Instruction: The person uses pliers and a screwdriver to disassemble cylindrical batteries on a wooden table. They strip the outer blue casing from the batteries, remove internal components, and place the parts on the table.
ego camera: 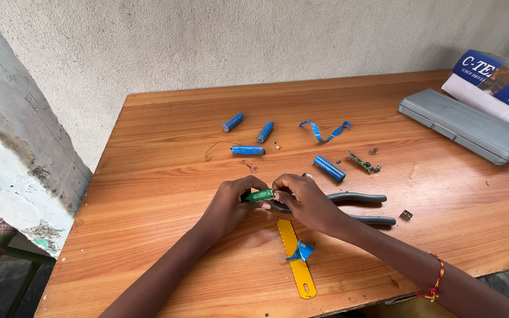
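The table fills the frame, its near edge cut off at the bottom. Upper right, a grey case lies partly under a white-and-blue box that runs out of frame. At centre, the left hand and right hand pinch a green cell between their fingertips, most of it hidden. The pliers lie behind the right hand, head hidden. The yellow ruler carries a blue scrap. Four blue cells lie beyond.
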